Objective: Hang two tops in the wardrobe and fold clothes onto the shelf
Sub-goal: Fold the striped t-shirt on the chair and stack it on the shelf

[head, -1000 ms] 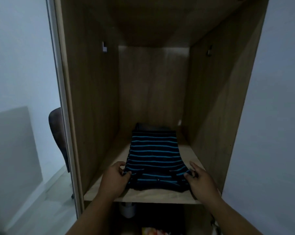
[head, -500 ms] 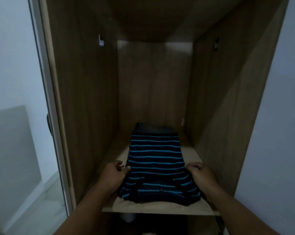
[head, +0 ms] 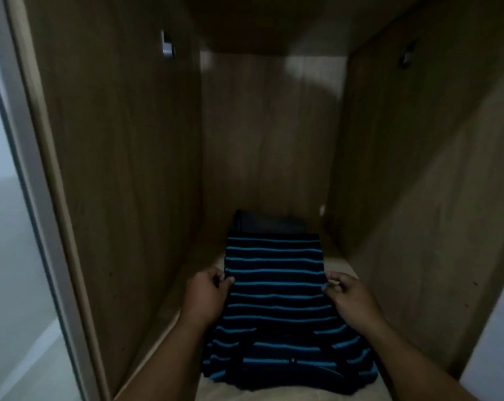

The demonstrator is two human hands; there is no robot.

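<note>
A folded dark top with blue stripes lies flat on the wooden shelf inside the wardrobe. My left hand grips its left edge with curled fingers. My right hand pinches its right edge about halfway along. Behind the striped top, a second folded dark garment sits against the back wall, mostly hidden.
The wardrobe's left wall and right wall close in tightly on both sides. A small bracket is fixed high on the left wall, another bracket on the right. A pale door frame stands at far left.
Both hands slid from the top's near corners further in along its sides. The camera moved closer to the shelf and into the wardrobe.
</note>
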